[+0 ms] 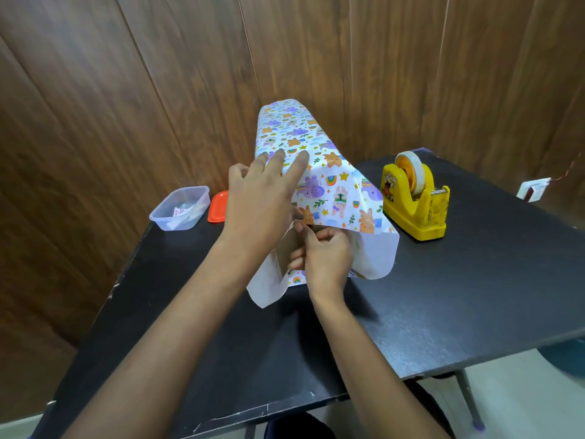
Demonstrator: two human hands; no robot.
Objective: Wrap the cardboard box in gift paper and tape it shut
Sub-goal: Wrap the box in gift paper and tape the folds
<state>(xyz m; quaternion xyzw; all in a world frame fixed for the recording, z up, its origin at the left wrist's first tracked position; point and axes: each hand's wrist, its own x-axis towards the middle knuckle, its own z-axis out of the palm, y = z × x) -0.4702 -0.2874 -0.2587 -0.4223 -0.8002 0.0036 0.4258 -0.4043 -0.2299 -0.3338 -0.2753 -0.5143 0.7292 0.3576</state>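
Behind the table: wall [126,90] of dark brown wood-grain panels, with slanting seams.

Table [443,296]: flat black top, faintly speckled, its near edge chipped pale.

Gift paper [332,191]: glossy white sheet printed with purple, orange and rainbow cartoon figures and plain white on its underside. It is draped over a long form at the table's middle, with loose flaps hanging at the near end.

Cardboard box [282,248]: under the paper, only a tan face showing at the near end.

Left hand [259,198]: fingers straight, pressed flat on the paper's top.

Right hand [323,255]: fingers curled, pinching the paper's near edge.

Tape dispenser [414,201]: chunky yellow plastic, scuffed, holding a roll of clear tape, just right of the paper.

Container [180,209]: clear plastic, rounded rectangle, on the left.

Lid [218,207]: orange plastic, beside the container.
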